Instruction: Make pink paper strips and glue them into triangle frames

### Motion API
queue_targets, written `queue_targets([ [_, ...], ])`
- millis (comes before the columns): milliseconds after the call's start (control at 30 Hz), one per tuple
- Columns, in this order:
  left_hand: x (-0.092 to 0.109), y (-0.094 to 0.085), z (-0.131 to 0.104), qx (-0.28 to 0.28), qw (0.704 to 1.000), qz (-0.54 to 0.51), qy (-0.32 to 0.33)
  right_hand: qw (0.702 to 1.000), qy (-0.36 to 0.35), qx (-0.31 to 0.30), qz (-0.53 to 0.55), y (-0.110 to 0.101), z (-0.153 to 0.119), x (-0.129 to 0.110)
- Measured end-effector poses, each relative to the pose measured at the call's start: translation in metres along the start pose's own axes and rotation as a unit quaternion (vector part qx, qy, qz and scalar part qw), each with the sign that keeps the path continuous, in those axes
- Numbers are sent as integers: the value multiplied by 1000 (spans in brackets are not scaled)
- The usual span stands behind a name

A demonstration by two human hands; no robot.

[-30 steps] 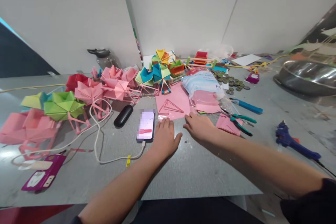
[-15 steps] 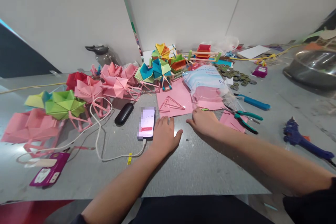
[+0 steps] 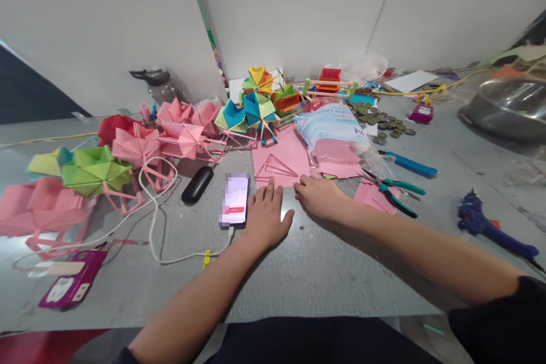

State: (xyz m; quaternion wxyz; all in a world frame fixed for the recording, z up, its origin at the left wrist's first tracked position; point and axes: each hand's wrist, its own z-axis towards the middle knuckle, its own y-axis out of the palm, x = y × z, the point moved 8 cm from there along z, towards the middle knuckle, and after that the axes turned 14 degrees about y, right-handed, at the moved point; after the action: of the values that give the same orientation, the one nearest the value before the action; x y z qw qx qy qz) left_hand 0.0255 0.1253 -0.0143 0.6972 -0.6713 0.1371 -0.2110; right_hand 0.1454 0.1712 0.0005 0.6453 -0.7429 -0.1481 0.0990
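Observation:
My left hand [image 3: 265,214] lies flat on the grey table with its fingers spread, just right of a lit phone [image 3: 234,200] and holding nothing. My right hand [image 3: 319,195] rests with its fingers curled at the lower right edge of a pink sheet [image 3: 290,142]; whether anything is under the fingertips cannot be made out. Thin pink folded strips [image 3: 277,167] form a triangle on that sheet, ahead of both hands. A plastic bag of copy paper [image 3: 335,128] lies beyond my right hand, with pink paper inside it.
Folded paper models [image 3: 179,136] line the left and back. A black case [image 3: 197,185] and white cable lie left of the phone. To the right are green-handled pliers [image 3: 401,190], a blue-handled tool [image 3: 412,165], a blue glue gun [image 3: 490,224], coin-like discs [image 3: 384,122] and a metal bowl [image 3: 507,108].
My right hand has moved left, from below the bag to the pink sheet's edge. My left hand stays beside the phone. The whole view has shifted slightly.

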Motion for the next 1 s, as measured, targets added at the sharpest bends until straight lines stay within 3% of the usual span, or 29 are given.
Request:
queue_targets([
  [200, -1, -5, 14, -24, 1000, 5, 7, 997, -63, 37, 22, -3, -3, -17],
  [333, 3, -6, 37, -18, 1000, -8, 14, 998, 8, 52, 27, 4, -4, 0],
  [500, 1, 1, 54, -3, 1000, -12, -27, 993, 106, 29, 36, 20, -3, 25],
  [1000, -1, -5, 61, 17, 999, -17, -46, 994, 56, 19, 87, 33, 1, 28],
])
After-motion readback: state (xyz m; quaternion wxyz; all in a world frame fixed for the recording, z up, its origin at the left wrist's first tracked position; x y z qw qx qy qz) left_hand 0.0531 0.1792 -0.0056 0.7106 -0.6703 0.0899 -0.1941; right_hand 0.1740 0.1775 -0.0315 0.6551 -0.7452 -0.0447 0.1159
